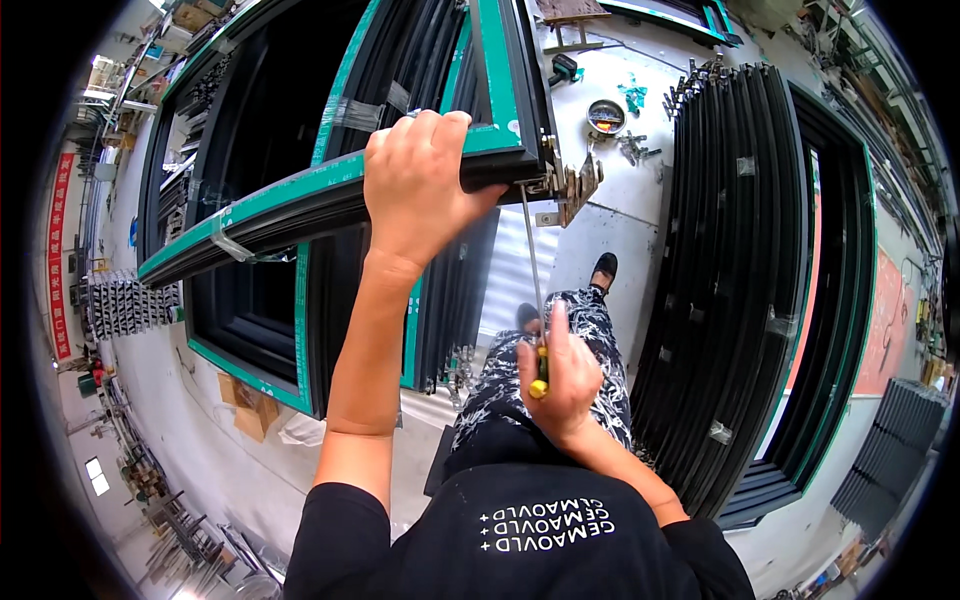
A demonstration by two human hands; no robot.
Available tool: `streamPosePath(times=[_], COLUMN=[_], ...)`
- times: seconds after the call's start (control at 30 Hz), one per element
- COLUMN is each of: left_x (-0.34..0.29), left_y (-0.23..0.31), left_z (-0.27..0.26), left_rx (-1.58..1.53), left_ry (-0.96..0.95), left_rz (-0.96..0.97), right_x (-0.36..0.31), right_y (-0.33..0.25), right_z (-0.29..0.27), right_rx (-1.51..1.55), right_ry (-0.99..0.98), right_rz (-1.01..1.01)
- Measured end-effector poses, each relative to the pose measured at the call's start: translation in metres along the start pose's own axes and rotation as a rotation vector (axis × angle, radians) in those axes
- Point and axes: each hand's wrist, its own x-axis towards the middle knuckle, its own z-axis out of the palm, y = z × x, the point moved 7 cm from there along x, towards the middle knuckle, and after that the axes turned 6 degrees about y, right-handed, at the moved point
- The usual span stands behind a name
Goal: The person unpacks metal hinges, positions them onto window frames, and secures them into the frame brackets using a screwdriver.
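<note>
My left hand [415,180] grips the top edge of a black window frame [290,205] with green protective film, holding it up near its corner. At that corner hangs a metal hinge bracket [572,188]. My right hand [562,372] is closed around the yellow-and-green handle of a long screwdriver [533,270]. Its thin shaft runs up to the frame's corner beside the bracket. Below my hands I see my patterned trousers and black shoes.
Stacks of black frames with green film lean at the left [250,330] and right [740,280]. A small round tin [606,116] and loose hardware lie on the pale floor behind. Cardboard pieces [247,405] sit on the floor at lower left.
</note>
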Motion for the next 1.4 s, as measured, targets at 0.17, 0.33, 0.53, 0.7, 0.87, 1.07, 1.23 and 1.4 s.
streamPosePath(times=[0.17,0.33,0.53,0.7,0.87,1.07,1.23,1.4], left_x=[-0.001,-0.001,-0.014,-0.048,-0.052,-0.083,-0.112,-0.222], left_y=[-0.001,0.0,0.007,0.058,0.073,0.058,0.086,0.072], left_z=[-0.004,-0.005,-0.012,-0.032,-0.014,-0.012,-0.012,0.018], left_rx=[0.01,0.024,0.075,-0.349,-0.954,-1.176,-1.054,-1.166], left_ry=[0.013,0.003,0.1,0.234,0.385,0.417,-0.075,-0.681], left_rz=[-0.006,-0.011,-0.005,-0.231,-0.63,-1.014,-0.981,-0.945], right_x=[-0.006,-0.025,-0.024,-0.021,0.016,0.032,0.021,0.026], right_y=[0.001,0.007,0.01,0.009,0.001,-0.007,0.011,0.007], right_z=[0.013,0.016,0.019,0.014,-0.012,-0.01,-0.001,0.0], right_rx=[0.496,1.345,0.974,1.046,0.238,0.049,0.227,0.289], right_ry=[-0.063,-0.2,-0.305,-0.271,-0.372,-0.686,-0.83,-0.943], right_rz=[0.291,1.056,0.785,0.746,0.066,0.125,0.211,0.236])
